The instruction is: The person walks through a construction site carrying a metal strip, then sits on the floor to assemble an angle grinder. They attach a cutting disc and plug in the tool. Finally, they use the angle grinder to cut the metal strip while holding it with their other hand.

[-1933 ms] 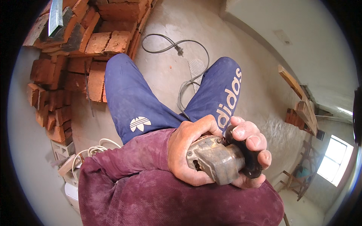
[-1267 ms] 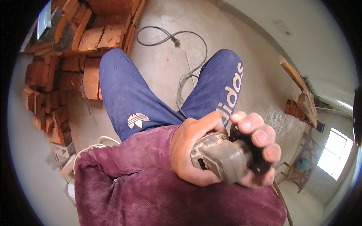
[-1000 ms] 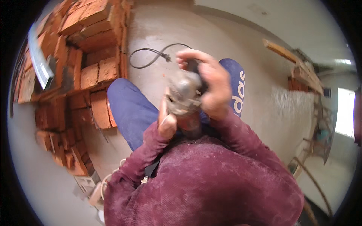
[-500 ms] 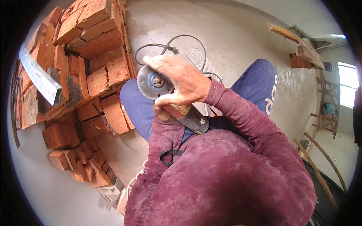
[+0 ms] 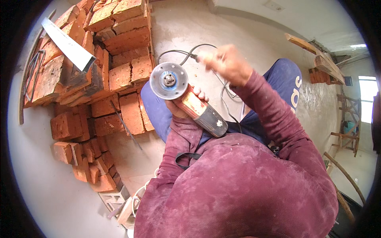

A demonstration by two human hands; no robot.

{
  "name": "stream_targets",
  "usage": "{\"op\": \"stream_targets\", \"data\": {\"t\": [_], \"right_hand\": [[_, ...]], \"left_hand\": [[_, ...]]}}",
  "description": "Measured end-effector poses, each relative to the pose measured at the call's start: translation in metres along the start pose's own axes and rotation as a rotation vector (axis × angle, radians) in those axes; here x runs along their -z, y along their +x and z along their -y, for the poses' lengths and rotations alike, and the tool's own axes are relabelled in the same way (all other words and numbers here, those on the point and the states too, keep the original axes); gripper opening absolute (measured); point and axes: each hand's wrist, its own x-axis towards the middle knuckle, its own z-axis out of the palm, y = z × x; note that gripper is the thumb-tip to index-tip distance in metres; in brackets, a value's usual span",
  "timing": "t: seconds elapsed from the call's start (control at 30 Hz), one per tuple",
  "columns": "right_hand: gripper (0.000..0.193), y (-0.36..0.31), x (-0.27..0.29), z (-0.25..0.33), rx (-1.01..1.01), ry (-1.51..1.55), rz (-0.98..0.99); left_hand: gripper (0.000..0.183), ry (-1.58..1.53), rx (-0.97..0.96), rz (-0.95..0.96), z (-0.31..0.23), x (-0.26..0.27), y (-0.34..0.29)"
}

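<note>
An angle grinder (image 5: 193, 104) with an orange-red and black body lies over my lap, its disc end pointing up and left. My left hand (image 5: 176, 110) is wrapped round the body from beneath, with fingertips showing on the right side. The round metal cutting disc (image 5: 158, 86) faces up, with a nut and a blue ring at its centre; its toothed rim looks smeared. Off to the right of the disc, my right hand (image 5: 229, 65) is raised and touches no part of the grinder. Motion blurs its fingers, so their hold cannot be told.
Stacked red bricks (image 5: 119, 77) rise at the left, close to my left knee, with a pale metal profile (image 5: 71, 47) on top. A thin rod (image 5: 125, 123) leans there. A black cord (image 5: 225, 92) loops over the concrete floor (image 5: 262, 35). Wooden planks (image 5: 313, 49) stand far right.
My right hand has let go of the disc and moved up and right. The disc's rim teeth have blurred. The view has shifted, so the bricks sit further right.
</note>
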Motion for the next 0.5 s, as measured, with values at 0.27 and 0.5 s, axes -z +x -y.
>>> {"op": "stream_targets", "data": {"t": [0.27, 0.5], "right_hand": [[0.026, 0.101, 0.022, -0.193, -0.158, -0.404, 0.057], [0.051, 0.083, -0.126, -0.301, -0.185, -0.514, 0.327]], "left_hand": [[0.094, 0.102, -0.119, 0.076, -0.025, -0.007, 0.032], [0.107, 0.257, -0.081, -0.355, -0.016, -0.016, -0.012]]}}
